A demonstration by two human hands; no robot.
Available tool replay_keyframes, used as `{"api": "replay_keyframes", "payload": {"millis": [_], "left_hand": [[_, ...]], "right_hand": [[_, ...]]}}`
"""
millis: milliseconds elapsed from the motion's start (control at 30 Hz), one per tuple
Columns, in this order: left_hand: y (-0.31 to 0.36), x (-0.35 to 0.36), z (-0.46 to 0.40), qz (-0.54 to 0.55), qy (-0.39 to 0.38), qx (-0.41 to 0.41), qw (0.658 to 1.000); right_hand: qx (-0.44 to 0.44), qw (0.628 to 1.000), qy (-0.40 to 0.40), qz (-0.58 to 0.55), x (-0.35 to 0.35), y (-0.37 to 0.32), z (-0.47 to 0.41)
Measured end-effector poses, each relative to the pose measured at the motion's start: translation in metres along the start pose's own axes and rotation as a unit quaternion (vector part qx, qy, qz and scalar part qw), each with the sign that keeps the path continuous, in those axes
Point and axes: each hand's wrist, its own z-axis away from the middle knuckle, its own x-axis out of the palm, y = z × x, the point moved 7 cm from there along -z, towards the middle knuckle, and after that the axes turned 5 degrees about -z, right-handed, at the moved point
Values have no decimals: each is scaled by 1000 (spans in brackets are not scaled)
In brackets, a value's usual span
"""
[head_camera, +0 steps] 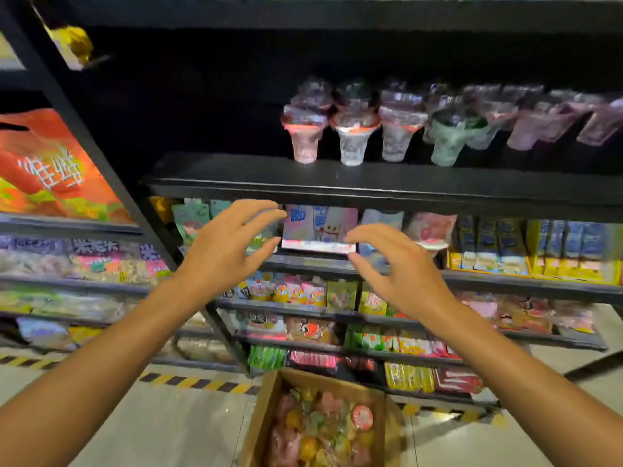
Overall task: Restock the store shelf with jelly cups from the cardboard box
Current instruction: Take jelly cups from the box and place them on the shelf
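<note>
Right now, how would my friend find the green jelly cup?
Find the black shelf above both hands. Jelly cups stand along it in a row. The green jelly cup is fourth from the left in front; its neighbours look clear, pink or purple.

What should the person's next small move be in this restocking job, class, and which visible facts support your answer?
Probably lower both hands to the cardboard box and take more jelly cups. The left hand and right hand hang empty in mid-air with fingers spread, the box on the floor holds many cups, and the left part of the top shelf beside the standing jelly cups is bare.
</note>
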Motion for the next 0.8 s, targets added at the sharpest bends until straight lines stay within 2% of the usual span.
{"api": "replay_keyframes", "payload": {"millis": [67, 167, 300, 433, 600, 667, 800], "left_hand": [[21, 30, 37, 19, -49, 9, 999], [52, 95, 103, 85, -152, -22, 984], [80, 197, 203, 113, -292, -26, 949], [100, 283, 279, 142, -399, -53, 904], [123, 413, 397, 192, -464, -45, 863], [133, 456, 434, 230, -479, -67, 845], [146, 528, 486, 254, -498, -80, 825]], "right_hand": [[18, 998, -52, 1, 38, 9, 37], [80, 986, -147, -12, 97, 38, 96], [276, 919, -279, -32, 168, 87, 195], [430, 839, -331, -37, 238, 137, 323], [578, 727, -358, -96, 326, 180, 474], [607, 702, -362, -89, 363, 196, 529], [620, 689, -364, -94, 429, 229, 591]]}}
